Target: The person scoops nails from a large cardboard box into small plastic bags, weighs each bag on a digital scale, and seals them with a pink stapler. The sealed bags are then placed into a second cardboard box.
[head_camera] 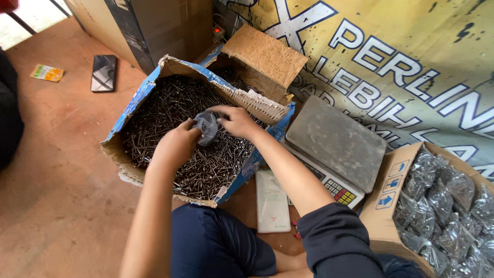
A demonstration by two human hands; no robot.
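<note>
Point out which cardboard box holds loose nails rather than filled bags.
The blue-edged box under both hands: the left hand and right hand hold a small bag over its loose nails. The box at right holds filled bags.

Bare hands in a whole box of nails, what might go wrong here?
1. Both the left hand and the right hand are bare over the loose nails, so a point may well prick a finger.
2. The small plastic bag they hold looks thin; nails might pierce it and spill.
3. The cardboard box has torn, sagging edges, so nails may slide out onto the floor.
</note>
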